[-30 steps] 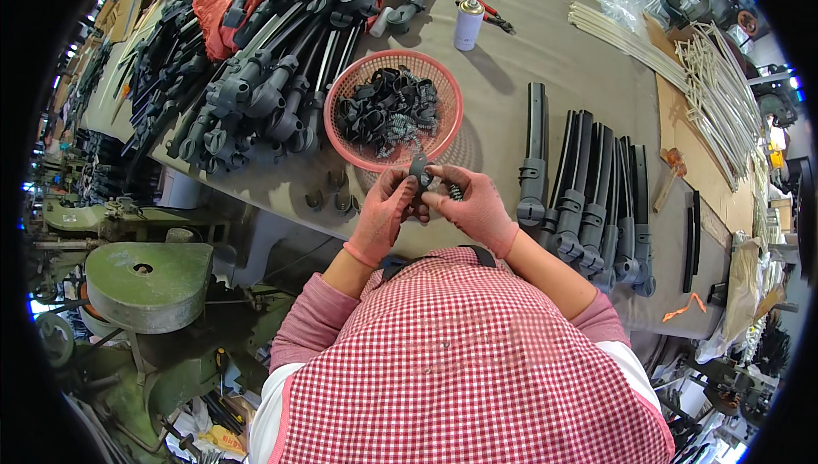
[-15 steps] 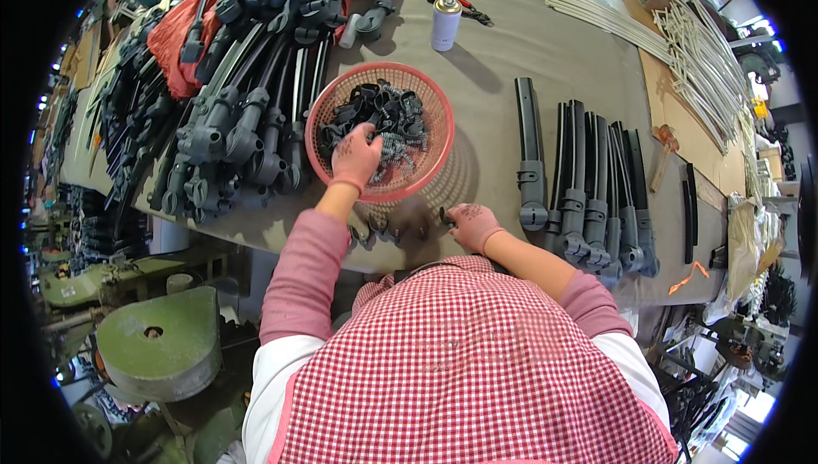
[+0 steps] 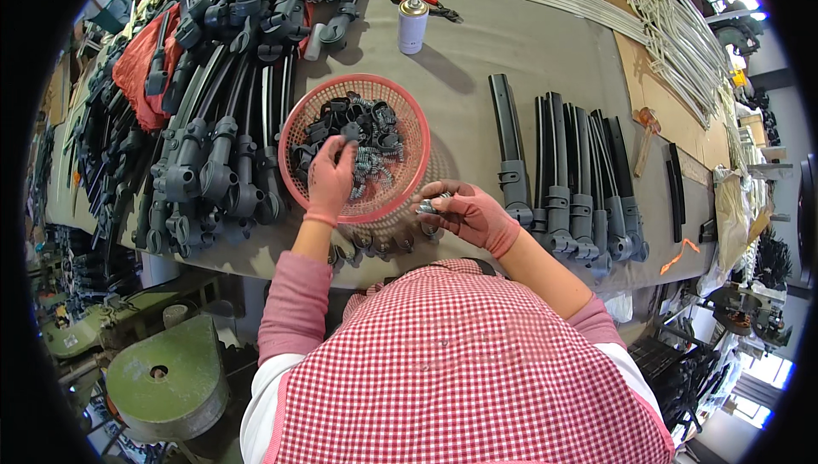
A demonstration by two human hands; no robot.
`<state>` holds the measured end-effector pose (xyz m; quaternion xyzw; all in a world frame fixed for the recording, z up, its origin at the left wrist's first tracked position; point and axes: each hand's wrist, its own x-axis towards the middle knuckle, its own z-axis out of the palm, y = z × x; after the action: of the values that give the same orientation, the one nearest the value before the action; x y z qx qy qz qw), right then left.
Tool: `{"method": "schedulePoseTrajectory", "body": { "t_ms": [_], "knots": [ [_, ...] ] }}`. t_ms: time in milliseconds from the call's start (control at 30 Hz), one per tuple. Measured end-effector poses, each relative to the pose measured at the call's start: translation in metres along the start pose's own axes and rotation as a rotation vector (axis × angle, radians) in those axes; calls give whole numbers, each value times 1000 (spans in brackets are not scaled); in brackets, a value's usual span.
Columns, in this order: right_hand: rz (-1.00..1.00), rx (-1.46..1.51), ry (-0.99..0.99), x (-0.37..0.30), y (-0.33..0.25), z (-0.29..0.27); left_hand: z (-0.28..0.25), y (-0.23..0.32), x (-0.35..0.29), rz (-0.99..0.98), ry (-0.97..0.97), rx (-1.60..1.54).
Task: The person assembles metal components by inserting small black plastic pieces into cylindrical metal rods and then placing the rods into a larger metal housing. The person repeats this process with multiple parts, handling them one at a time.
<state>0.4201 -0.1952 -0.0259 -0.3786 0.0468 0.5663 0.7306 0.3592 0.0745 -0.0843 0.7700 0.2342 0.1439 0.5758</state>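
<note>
While, in the head view, our left hand (image 3: 331, 181) is pinching a clip (image 3: 350, 132) near the basket's (image 3: 426, 144) middle, our right hand (image 3: 480, 219), toward four o'clock, is clasping a spring (image 3: 437, 202); through any slackening hold, we could be dropping either piece.

- A red-and-white checked apron (image 3: 460, 370) is covering the front.
- Pink edging (image 3: 277, 417) is running down its side.
- Dusty-pink sleeves (image 3: 294, 302) are creasing softly, and white fabric (image 3: 266, 391) is showing above them.
- Thin pink gloves (image 3: 490, 221) are covering the left hand (image 3: 331, 181) and right hand (image 3: 470, 213).
</note>
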Motion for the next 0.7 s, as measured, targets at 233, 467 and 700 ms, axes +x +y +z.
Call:
{"method": "schedulePoseTrajectory", "body": {
  "t_ms": [233,467,700],
  "knots": [
    [-21,18,40,-16,0,47,3,84,-105,-41,-271,-528],
    [-107,-320,-23,-50,3,54,7,106,-142,-78,-247,-514],
    [-87,21,-27,-67,10,53,19,123,-161,-96,-145,-504]
  ]
}}
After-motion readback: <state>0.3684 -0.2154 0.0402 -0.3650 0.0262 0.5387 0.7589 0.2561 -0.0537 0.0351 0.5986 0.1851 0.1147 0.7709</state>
